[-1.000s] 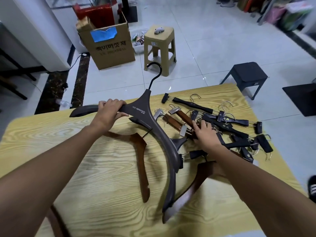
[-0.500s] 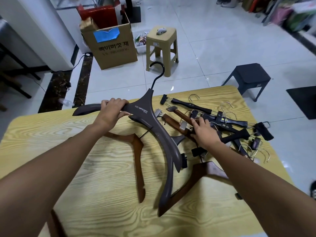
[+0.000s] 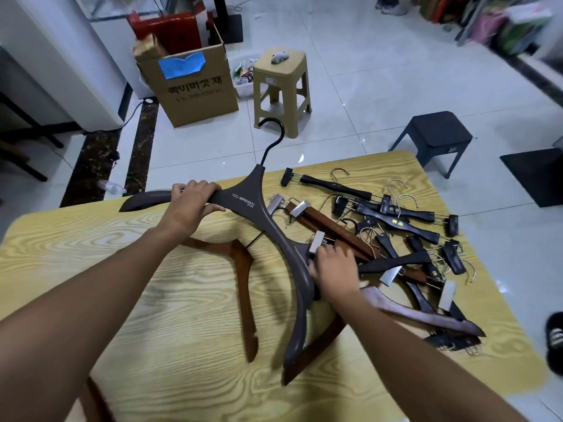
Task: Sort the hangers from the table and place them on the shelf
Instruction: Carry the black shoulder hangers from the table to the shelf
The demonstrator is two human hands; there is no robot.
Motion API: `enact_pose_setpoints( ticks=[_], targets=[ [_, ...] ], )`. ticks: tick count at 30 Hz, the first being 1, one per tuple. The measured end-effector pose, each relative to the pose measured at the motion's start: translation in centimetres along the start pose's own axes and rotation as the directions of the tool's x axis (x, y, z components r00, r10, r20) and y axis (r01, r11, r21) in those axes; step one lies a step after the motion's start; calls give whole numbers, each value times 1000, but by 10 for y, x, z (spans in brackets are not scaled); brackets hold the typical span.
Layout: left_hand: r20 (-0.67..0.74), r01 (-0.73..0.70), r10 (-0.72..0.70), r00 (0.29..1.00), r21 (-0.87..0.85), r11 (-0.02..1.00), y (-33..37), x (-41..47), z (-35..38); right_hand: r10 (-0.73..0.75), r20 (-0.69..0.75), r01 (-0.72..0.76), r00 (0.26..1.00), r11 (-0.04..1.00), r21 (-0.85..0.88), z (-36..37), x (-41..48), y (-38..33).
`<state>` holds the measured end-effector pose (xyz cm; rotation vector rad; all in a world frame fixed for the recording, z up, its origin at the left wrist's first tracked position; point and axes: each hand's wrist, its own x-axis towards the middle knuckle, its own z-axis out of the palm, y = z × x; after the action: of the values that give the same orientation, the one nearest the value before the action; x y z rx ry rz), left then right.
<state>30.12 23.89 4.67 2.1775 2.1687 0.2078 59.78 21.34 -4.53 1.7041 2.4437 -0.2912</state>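
Observation:
A large dark brown hanger point(image 3: 274, 226) with a black hook lies across the yellow wood-grain table point(image 3: 152, 330). My left hand point(image 3: 192, 205) grips its left arm. My right hand point(image 3: 335, 269) sits at its right arm, fingers curled against the arm's edge beside a metal clip. A reddish-brown hanger point(image 3: 240, 269) lies under my left forearm. Another brown hanger point(image 3: 411, 312) lies under my right wrist. Several black clip hangers point(image 3: 405, 226) and brown clip hangers point(image 3: 329, 223) are piled on the table's right side. No shelf is in view.
Beyond the table's far edge stand a cardboard box point(image 3: 195, 86), a beige plastic stool point(image 3: 281, 86) and a dark low stool point(image 3: 435, 138) on the tiled floor. A person's shoe point(image 3: 554, 342) shows at the right edge.
My right hand has slid left from the pile of clip hangers to the dark hanger's right arm. The left hand keeps its grip on the left arm.

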Motion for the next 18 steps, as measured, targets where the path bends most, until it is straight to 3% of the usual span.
enact_pose_setpoints(
  ticks=[3,7,18],
  targets=[
    [-6,-8,8,1000,-6,1000,-2,-3,-2,108,140,-113,984,993,29,22,-7,-36],
    [-2,-21,21,1000,15,1000,-13,-10,-8,257,199,-270,946,962,39,33,-15,-56],
    [-48,-26,26,999,0,1000,-43,-32,-34,289,77,-289,954,957,-18,17,-36,-73]
  ],
)
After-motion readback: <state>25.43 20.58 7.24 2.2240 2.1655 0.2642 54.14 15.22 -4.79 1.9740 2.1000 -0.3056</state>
